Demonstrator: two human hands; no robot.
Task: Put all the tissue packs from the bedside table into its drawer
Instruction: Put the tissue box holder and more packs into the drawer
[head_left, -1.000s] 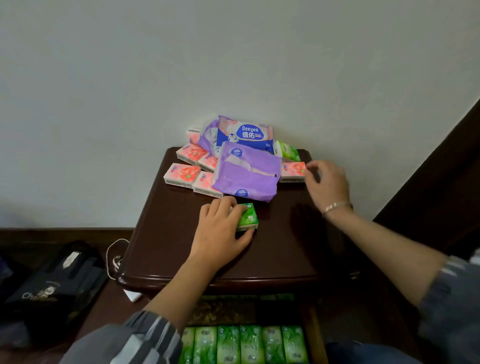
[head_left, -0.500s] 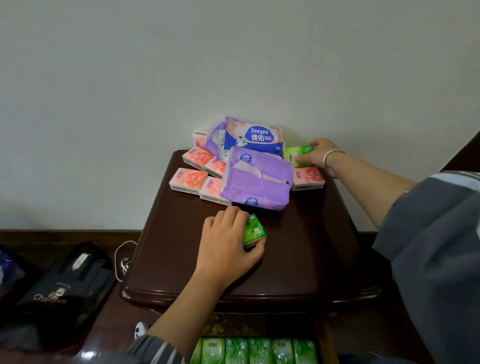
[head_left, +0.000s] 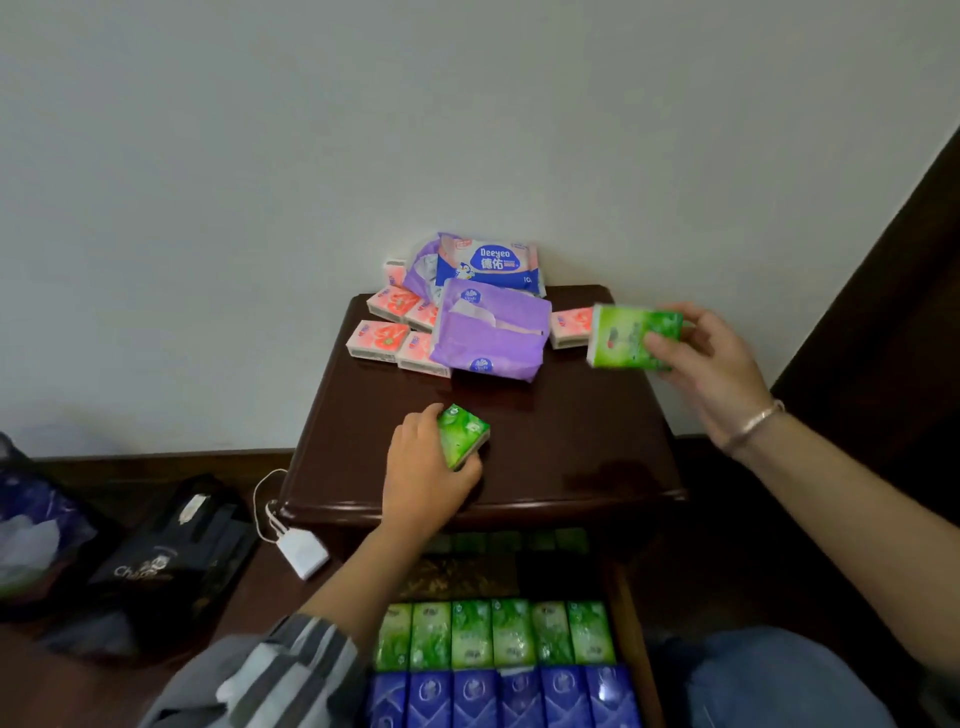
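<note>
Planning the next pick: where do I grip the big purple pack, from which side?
Pinch the purple pack by its near edge, coming from the front over bare tabletop. It lies flat; pink packs crowd both sides and the blue pack sits behind.

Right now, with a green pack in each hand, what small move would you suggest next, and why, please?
I would probably lower the right hand with its green pack toward the open drawer, beside the green row there. That pack is held clear above the table, while the left hand grips the other green pack down at its surface.
</note>
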